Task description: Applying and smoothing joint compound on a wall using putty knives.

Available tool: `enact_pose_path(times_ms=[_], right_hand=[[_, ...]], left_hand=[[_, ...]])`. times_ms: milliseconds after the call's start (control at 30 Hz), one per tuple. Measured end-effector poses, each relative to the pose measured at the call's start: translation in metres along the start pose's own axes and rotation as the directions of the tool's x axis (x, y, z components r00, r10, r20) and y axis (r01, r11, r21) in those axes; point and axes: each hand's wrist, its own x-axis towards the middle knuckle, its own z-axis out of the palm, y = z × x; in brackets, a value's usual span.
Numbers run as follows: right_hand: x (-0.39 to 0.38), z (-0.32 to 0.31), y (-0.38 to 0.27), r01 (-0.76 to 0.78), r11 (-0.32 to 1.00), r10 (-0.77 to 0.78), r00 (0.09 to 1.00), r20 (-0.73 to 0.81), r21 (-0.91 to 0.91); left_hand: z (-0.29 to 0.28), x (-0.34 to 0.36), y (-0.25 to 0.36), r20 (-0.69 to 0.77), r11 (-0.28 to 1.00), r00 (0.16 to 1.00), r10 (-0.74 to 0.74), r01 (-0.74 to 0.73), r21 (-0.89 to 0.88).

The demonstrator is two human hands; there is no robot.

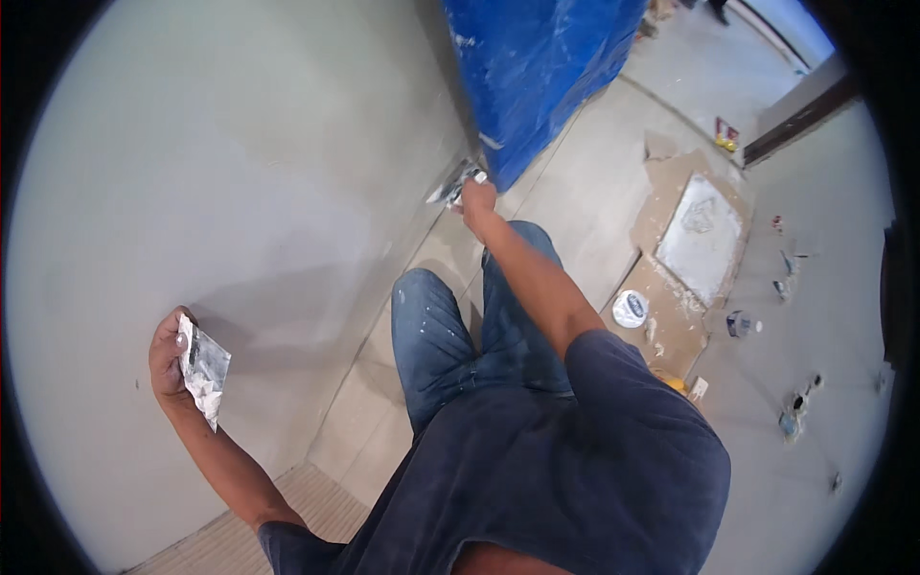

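Observation:
My left hand (171,359) is closed on a metal scraper (207,362) smeared with white paste, held near the pale wall (249,163) at the lower left. My right hand (480,209) grips another metal scraper (447,190) low at the wall, beside the bottom corner of a blue sheet (537,77). This second blade appears partly smeared; its contact with the wall is unclear. My bent knees in jeans are below my right hand, close to the foot of the wall.
Cardboard (668,158) on the tiled floor (575,201) carries a white paste-smeared board (697,249) and a round white lid (630,309). At the right are a clear plastic container (739,324) and several fittings (793,417), a dark-edged doorway post (800,120), and a red-yellow packet (725,134).

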Motion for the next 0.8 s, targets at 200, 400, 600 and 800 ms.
enact_pose_path(times_ms=[200, 400, 600, 800], right_hand=[[0.064, 0.027, 0.103, -0.18, 0.941, 0.087, 0.947, -0.31, -0.286], [0.062, 0.039, 0.162, -0.181, 0.941, 0.079, 0.938, -0.337, -0.286], [0.121, 0.033, 0.165, -0.017, 0.964, -0.086, 0.924, -0.372, -0.265], [0.229, 0.018, 0.174, 0.002, 0.939, -0.087, 0.969, -0.231, -0.343]], left_hand=[[-0.024, -0.008, 0.0, -0.015, 0.984, 1.0, 0.02, -0.017, 0.176], [-0.023, -0.016, 0.012, -0.039, 0.967, 0.982, -0.183, 0.187, 0.175], [-0.007, -0.024, 0.017, -0.124, 0.959, 0.974, -0.19, 0.212, 0.189], [-0.001, -0.03, 0.017, -0.176, 0.968, 0.97, -0.17, 0.198, 0.157]])
